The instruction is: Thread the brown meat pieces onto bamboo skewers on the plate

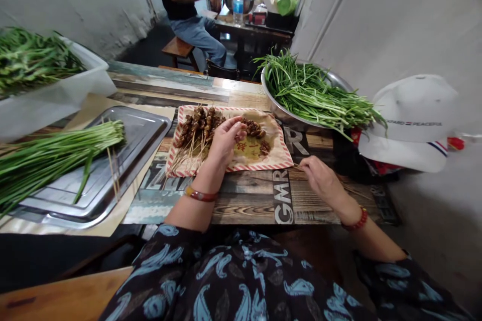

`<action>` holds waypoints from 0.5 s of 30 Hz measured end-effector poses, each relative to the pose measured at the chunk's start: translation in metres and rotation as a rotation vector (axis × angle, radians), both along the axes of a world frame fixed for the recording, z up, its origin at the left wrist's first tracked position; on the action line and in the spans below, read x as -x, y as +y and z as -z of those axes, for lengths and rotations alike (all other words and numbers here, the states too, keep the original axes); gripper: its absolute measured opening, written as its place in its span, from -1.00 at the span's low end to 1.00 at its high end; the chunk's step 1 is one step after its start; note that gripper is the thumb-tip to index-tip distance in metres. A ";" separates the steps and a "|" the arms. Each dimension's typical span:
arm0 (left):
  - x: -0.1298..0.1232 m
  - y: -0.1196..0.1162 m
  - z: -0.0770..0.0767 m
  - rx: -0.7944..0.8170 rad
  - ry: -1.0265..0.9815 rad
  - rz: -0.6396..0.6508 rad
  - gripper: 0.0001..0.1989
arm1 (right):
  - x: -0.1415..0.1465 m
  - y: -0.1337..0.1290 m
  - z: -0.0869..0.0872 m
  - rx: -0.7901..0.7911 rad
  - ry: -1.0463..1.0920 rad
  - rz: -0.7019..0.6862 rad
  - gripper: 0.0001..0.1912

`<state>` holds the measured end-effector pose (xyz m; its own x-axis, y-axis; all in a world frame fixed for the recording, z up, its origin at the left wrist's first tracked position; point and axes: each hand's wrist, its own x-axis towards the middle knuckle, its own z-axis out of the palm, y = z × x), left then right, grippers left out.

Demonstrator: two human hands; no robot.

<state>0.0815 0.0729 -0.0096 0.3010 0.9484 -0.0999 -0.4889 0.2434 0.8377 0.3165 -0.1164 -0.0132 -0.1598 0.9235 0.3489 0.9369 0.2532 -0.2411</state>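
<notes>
My left hand point(227, 139) is held over a paper-lined tray point(259, 164) with a red-striped rim. Its fingers are curled together, and whatever they may pinch is too small to make out. Dark, sauced meat skewers point(203, 123) lie in a pile beside that hand, their thin sticks pointing toward me. Past my fingers are more browned pieces point(254, 128) and a small loose clump point(264, 147) on the oily paper. My right hand point(320, 179), closed at the tray's right corner, pinches a thin wooden skewer point(298, 166).
On the left, long green chives point(56, 153) rest on a metal tray point(100, 215), near a white bin point(94, 72) of leafy greens. A steel bowl point(269, 93) of greens stands at back right, beside a white cap point(410, 105). Across the room, a person point(188, 5) sits at another table.
</notes>
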 end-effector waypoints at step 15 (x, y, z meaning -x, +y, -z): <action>-0.005 -0.006 0.004 -0.011 0.037 0.052 -0.58 | 0.033 0.036 -0.024 -0.128 0.119 0.068 -0.75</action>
<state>0.0864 0.0672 -0.0135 0.3464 0.9325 -0.1019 -0.4441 0.2588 0.8578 0.2835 -0.0800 0.0106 -0.0494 0.8776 0.4768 0.9198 0.2260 -0.3207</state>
